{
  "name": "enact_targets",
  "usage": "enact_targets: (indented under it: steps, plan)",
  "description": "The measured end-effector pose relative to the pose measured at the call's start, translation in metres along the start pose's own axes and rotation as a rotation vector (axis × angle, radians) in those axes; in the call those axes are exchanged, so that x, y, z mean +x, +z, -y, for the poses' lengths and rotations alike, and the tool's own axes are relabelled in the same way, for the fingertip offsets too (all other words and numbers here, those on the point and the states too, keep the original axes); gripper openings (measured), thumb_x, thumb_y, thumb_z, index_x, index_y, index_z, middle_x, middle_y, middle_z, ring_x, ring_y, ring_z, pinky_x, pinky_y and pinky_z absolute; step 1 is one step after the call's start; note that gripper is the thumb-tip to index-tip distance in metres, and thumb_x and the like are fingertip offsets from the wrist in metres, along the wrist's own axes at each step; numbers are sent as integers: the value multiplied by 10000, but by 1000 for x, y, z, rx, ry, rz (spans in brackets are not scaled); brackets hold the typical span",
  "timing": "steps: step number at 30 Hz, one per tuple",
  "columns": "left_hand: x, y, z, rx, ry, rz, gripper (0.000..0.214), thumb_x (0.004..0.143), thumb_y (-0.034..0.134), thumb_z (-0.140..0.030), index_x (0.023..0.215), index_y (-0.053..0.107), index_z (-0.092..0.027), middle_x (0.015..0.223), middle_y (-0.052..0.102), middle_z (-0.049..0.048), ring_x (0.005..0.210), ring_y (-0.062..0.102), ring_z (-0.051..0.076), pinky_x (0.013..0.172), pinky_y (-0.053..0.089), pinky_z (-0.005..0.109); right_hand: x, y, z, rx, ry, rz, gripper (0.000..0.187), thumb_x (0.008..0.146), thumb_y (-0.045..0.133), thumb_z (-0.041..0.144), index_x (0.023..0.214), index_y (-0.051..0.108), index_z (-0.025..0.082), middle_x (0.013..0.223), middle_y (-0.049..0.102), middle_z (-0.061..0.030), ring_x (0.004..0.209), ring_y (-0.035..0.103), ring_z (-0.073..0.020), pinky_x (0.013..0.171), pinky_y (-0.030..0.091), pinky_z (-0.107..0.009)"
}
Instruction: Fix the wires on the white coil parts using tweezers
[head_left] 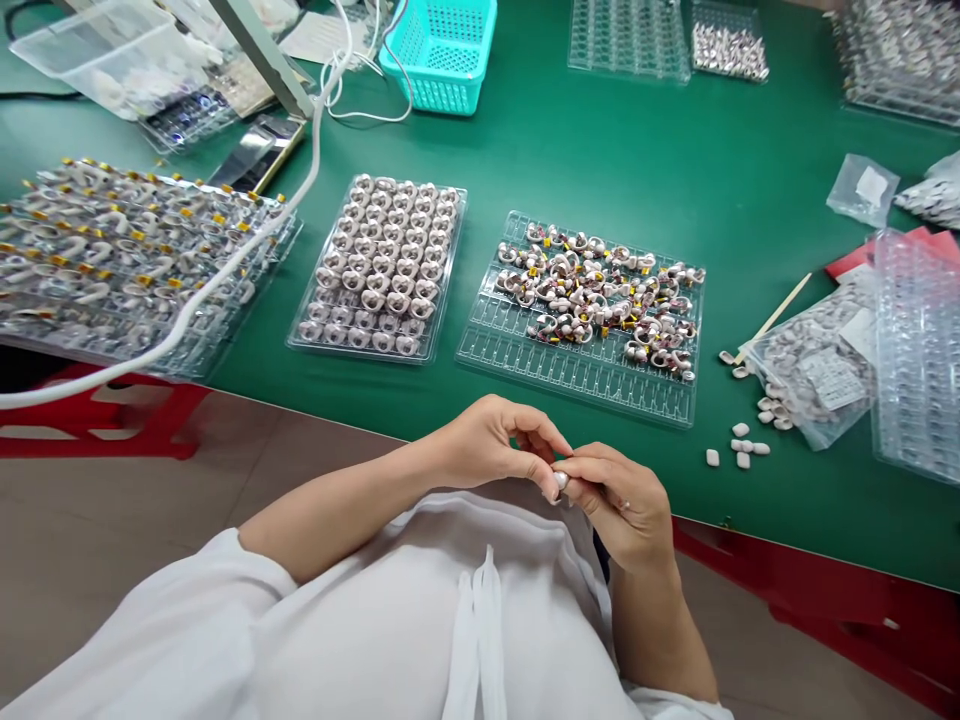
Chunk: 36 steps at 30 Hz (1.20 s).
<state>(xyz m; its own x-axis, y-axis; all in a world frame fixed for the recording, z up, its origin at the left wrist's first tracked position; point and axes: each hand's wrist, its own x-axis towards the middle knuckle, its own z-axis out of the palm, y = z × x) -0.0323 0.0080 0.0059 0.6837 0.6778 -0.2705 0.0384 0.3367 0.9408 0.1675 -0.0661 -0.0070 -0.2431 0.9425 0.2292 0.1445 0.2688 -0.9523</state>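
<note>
My left hand and my right hand meet in front of my body, at the near edge of the table. Both are closed, pinching a small pale, shiny rounded piece between thumbs and fingertips. Fingers cover most of it, so its full shape is hidden. Just beyond the hands lies a clear ribbed tray bearing many loose pale curved parts with yellow and dark bits. To its left, another clear tray carries rows of similar rounded parts.
Stacked trays of parts fill the left, crossed by a white cable. At the back stands a turquoise basket. On the right are small pale caps, a plastic bag of caps, a thin stick and clear trays.
</note>
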Motion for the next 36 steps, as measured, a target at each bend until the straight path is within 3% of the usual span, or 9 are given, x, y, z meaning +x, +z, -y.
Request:
enact_targets:
  steps: [3,6,9,12,19,25,32,36]
  plan:
    - [4,0,0,-35,9,-9,351,643,900,-212,955,757,-137,796,767,35,731,704,148,710,555,254,-2,0,-2,54,45,-41,272,915,617,77,1086,733,254,833,697,-22,741,640,-143,614,510,-258]
    - [8,-3,1,-192,-39,158,402,727,855,-271,1087,724,-150,919,774,64,812,720,157,788,578,295,-3,-1,-2,90,70,-97,290,918,614,75,1108,723,265,880,690,-26,780,648,-147,638,519,-264]
    - [10,-6,2,-271,-84,245,343,812,791,-359,1066,731,-136,939,775,88,829,727,156,814,581,305,-4,-4,1,10,62,-107,315,918,608,75,1154,700,263,976,691,-47,847,664,-157,662,535,-267]
    - [9,-6,1,-258,-95,196,318,805,801,-360,1001,744,-117,877,773,80,781,717,142,790,576,285,-5,-8,6,-126,32,-91,321,919,596,83,1178,680,253,1017,695,-62,875,678,-167,670,556,-270]
    - [-3,1,-11,-142,-36,-43,205,781,813,-293,866,736,-123,783,741,40,723,671,122,710,540,240,-2,-5,7,-470,-139,-172,375,900,583,52,1197,644,272,1004,687,-48,860,674,-161,667,572,-270]
    - [-12,9,-14,-164,-64,13,243,804,791,-358,813,737,-121,754,745,58,726,680,142,737,554,274,2,2,5,-455,-172,-223,404,919,569,54,1229,636,306,1024,661,-53,890,669,-171,672,569,-281]
    - [-7,7,-4,-345,-140,-44,327,741,857,-306,913,645,-126,762,751,49,671,688,128,687,556,265,8,-5,-1,-357,-274,-125,449,925,541,34,1250,649,325,1010,689,-48,820,659,-155,682,563,-283]
    - [-4,0,-11,-216,-177,156,284,762,827,-309,937,702,-124,772,746,48,679,679,132,676,544,261,18,-10,4,-326,-329,16,393,954,503,77,1222,668,312,978,709,-50,792,659,-149,684,564,-278]
